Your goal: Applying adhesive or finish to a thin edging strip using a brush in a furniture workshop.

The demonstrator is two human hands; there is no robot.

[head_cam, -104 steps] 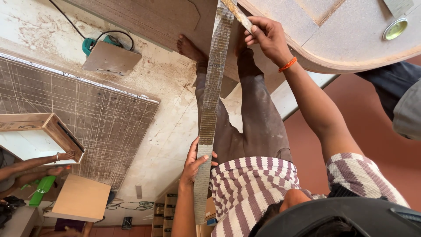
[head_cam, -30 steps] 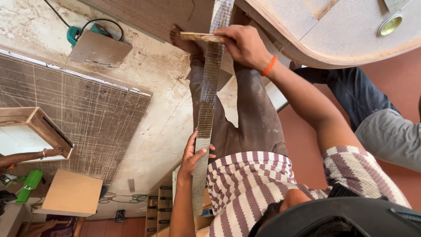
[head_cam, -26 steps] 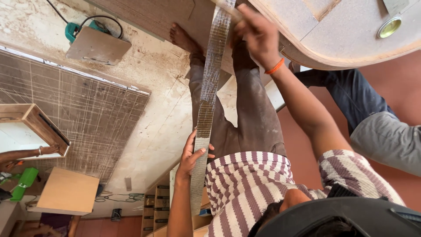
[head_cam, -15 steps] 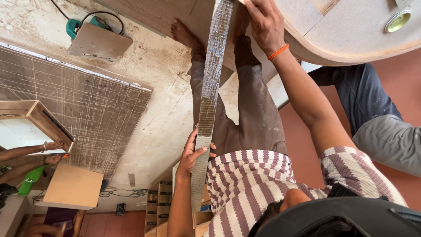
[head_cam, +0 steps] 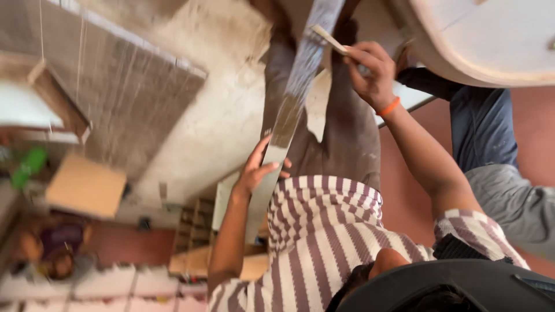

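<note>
A long narrow grey-beige strip [head_cam: 289, 110] runs from my lap away over my brown-trousered legs. My left hand [head_cam: 257, 170] grips its near part, fingers wrapped round the edge. My right hand [head_cam: 370, 69], with an orange band on the wrist, holds a thin flat wooden tool [head_cam: 329, 39] whose tip lies across the far part of the strip. Whether the tool is a brush or a stick is too blurred to tell. I wear a striped maroon-and-white shirt [head_cam: 324, 231].
A pale rounded wooden tabletop [head_cam: 480, 40] fills the upper right. Beside me sits another person in blue trousers [head_cam: 483, 127] and a grey sleeve [head_cam: 514, 202]. On the left are a woven panel [head_cam: 133, 104], a cardboard box [head_cam: 87, 188] and a wooden frame [head_cam: 55, 98].
My right hand has drawn the wooden tool back and forth over the strip's far end and now sits slightly nearer. My left hand has kept its hold. The view has shifted.
</note>
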